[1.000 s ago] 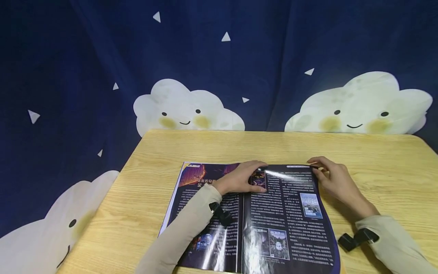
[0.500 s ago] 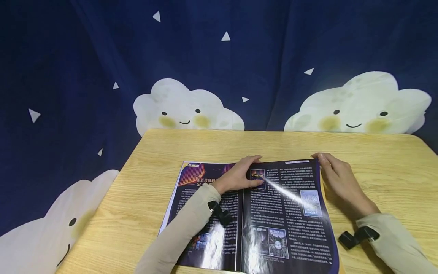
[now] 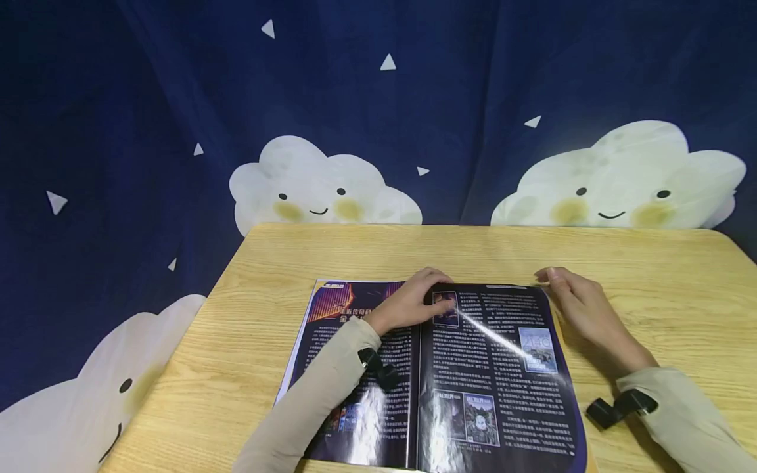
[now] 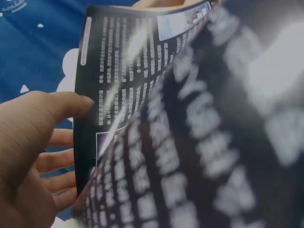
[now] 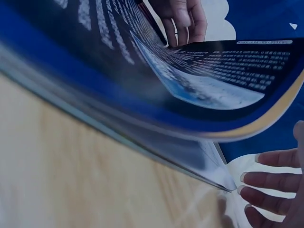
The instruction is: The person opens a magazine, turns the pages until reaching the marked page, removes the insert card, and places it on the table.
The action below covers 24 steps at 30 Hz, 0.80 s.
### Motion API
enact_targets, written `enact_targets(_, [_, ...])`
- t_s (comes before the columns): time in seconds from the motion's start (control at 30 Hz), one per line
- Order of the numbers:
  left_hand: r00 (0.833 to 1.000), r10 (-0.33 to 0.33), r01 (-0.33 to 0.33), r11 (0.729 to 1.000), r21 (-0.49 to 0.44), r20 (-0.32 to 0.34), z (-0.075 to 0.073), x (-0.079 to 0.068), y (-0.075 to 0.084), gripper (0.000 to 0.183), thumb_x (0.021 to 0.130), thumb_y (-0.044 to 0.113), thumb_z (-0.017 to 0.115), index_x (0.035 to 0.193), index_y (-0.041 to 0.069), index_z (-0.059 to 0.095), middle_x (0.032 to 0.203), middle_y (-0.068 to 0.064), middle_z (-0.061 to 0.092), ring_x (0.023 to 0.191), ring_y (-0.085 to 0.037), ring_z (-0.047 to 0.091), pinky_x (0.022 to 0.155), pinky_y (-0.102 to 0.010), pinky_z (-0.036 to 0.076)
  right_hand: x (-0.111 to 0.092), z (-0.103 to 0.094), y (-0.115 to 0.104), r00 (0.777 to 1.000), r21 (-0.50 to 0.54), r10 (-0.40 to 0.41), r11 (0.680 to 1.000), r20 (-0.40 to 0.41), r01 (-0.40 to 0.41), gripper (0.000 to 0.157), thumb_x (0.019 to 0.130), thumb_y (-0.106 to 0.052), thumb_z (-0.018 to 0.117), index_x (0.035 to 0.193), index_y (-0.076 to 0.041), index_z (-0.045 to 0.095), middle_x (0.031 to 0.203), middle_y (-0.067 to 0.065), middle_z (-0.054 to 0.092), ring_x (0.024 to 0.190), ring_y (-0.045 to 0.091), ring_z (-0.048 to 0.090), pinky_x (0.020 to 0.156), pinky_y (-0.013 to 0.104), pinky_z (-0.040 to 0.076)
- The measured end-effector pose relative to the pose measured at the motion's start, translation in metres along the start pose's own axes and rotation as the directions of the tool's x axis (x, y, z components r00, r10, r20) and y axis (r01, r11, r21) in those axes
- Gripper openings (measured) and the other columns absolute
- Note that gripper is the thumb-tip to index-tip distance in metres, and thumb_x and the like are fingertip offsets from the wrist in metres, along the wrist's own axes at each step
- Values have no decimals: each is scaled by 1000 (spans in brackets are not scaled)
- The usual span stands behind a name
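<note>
An open magazine [image 3: 497,355] with dark, text-covered pages lies on the wooden table. My left hand [image 3: 411,302] grips its top edge near the spine. In the left wrist view, the left thumb [image 4: 76,105] lies on the front of the page while the other fingers reach behind the edge. At the top right corner is my right hand [image 3: 582,312], fingers loosely bent. The right wrist view shows the right fingers [image 5: 270,181] spread beside the page corners with nothing pinched between them; whether a fingertip touches the lower pages [image 5: 190,154] I cannot tell. The upper page [image 5: 213,90] bows upward there.
The light wooden table [image 3: 662,276] extends behind and to both sides of the magazine. Behind it hangs a dark blue curtain [image 3: 449,85] with white clouds and small triangles. A black camera strap is on each sleeved wrist.
The right fingers held the page's top right corner and raised it slightly. Now that corner is lower and the fingers are off it. The left hand has stayed nearly in place.
</note>
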<state>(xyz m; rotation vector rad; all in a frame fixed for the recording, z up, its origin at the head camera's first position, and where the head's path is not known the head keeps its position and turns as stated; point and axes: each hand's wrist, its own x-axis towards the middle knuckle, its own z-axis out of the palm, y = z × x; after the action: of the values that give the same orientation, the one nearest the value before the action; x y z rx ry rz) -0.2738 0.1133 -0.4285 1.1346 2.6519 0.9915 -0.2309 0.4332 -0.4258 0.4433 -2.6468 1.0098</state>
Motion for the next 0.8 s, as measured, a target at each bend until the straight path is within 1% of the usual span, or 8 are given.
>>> enact_targets(0.07, [1000, 2, -2, 999, -35, 2, -2, -1, 1, 45, 99, 37, 54, 134, 8, 54, 134, -5, 52, 125, -16, 48, 105, -30, 39, 0, 1, 0, 1000, 3, 1, 1000, 20, -1, 42, 107, -24, 30, 120, -1, 61, 117, 24, 64, 108, 45, 58, 89, 52, 41])
enact_targets(0.13, [1000, 6, -5, 998, -61, 6, -4, -2, 3, 43, 102, 39, 46, 132, 9, 56, 129, -3, 57, 122, -14, 51, 103, -29, 41, 0, 1, 1, 999, 5, 1, 1000, 39, -2, 42, 108, -24, 30, 120, 0, 61, 118, 25, 63, 111, 46, 56, 91, 57, 39])
enact_targets(0.23, [999, 30, -29, 996, -79, 10, -7, -3, 6, 42, 105, 38, 36, 120, 8, 61, 109, -3, 63, 101, -10, 58, 89, -26, 46, 0, 3, 1, 999, -2, 9, 1000, 48, -9, 41, 107, -26, 31, 119, -1, 62, 118, 23, 63, 113, 45, 56, 92, 58, 39])
enact_targets(0.33, [998, 56, -55, 996, -68, 17, -9, -3, 9, 42, 106, 37, 32, 107, 8, 63, 89, -1, 59, 80, -10, 54, 75, -24, 44, 0, 4, 2, 999, -12, 12, 1000, 43, -11, 39, 107, -26, 34, 118, -2, 63, 117, 22, 65, 111, 45, 57, 91, 57, 40])
enact_targets(0.43, [997, 66, -64, 996, -59, 40, -10, -4, 10, 40, 106, 37, 34, 97, 9, 60, 78, 0, 52, 68, -11, 46, 66, -22, 40, 0, 4, 2, 999, -28, 1, 1000, 42, 0, 35, 105, -25, 40, 116, -3, 65, 111, 19, 67, 103, 41, 61, 85, 53, 45])
enact_targets(0.5, [996, 68, -65, 997, -44, 58, -10, -5, 10, 37, 106, 37, 35, 93, 11, 58, 73, 1, 49, 63, -10, 44, 63, -21, 39, 0, 4, 2, 999, -42, -13, 999, 49, 15, 31, 104, -24, 46, 115, -4, 66, 107, 17, 69, 95, 35, 63, 79, 44, 47])
enact_targets(0.63, [992, 91, -91, 996, -3, 87, -10, -7, 10, 27, 104, 32, 43, 89, 14, 57, 74, 4, 52, 63, -8, 45, 63, -19, 39, 1, 5, 0, 997, -59, -17, 998, 76, 21, 27, 101, -22, 53, 115, -2, 66, 104, 15, 69, 87, 25, 61, 70, 30, 46])
enact_targets(0.8, [986, 127, -132, 990, 42, 107, -14, -9, 12, 16, 101, 22, 53, 89, 11, 56, 81, 3, 57, 70, -8, 50, 66, -18, 42, 1, 5, -1, 996, -78, -15, 997, 83, 21, 25, 97, -19, 60, 113, -1, 66, 100, 14, 69, 81, 22, 60, 65, 29, 46])
